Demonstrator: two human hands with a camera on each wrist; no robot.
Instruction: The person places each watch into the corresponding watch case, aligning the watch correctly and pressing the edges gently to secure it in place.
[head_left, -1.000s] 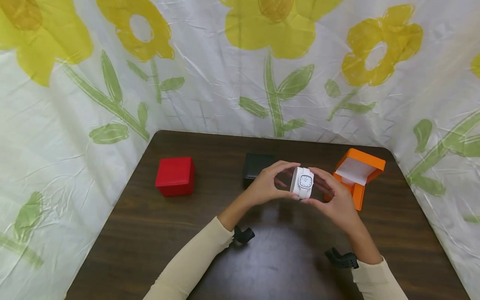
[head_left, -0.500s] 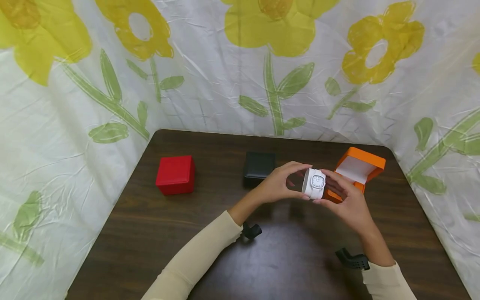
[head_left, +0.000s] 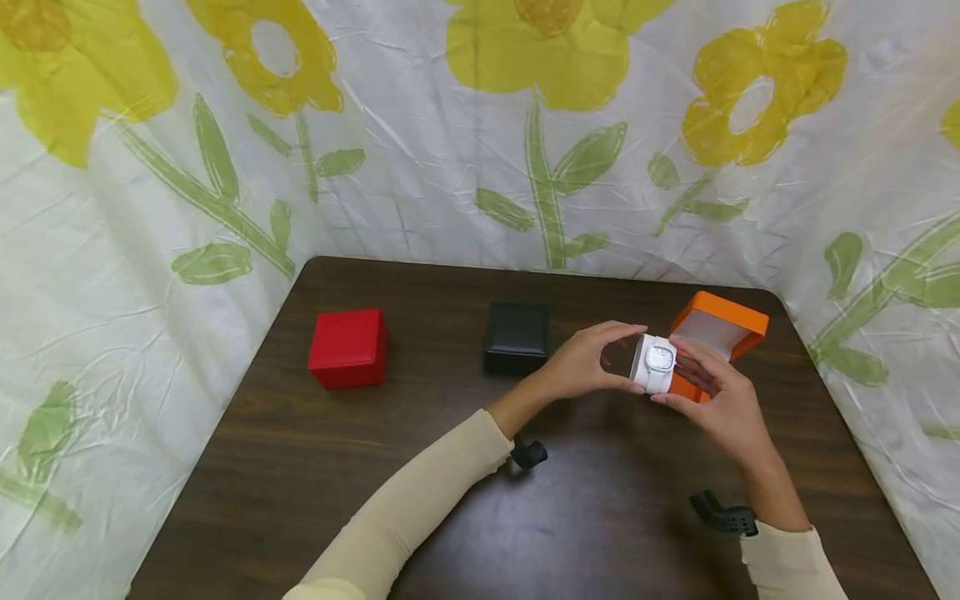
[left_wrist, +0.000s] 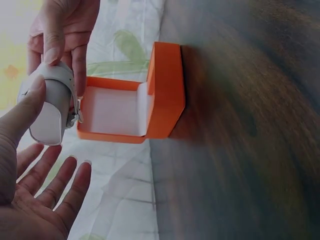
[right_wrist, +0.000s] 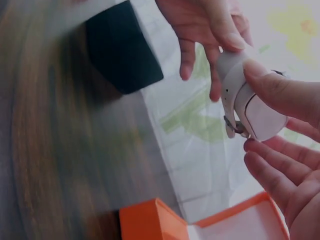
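Note:
A white wristwatch is strapped round a white cushion, its dial facing the head camera. On the cushion's left side my left hand pinches it between thumb and fingers. My right hand grips the opposite side the same way. Both hold it in the air, in front of an orange watch box whose lid stands raised. The box's pale lining shows in the left wrist view. In the right wrist view the strap's buckle hangs at the cushion's underside. My right hand partly covers the box's base in the head view.
A black closed box sits left of my hands on the dark wooden table. Farther left is a red closed box. A flowered white curtain rises behind the table's back edge.
Both hands have carried the watch and its cushion rightward, close to the orange box. The black box has come into fuller view from behind my left hand.

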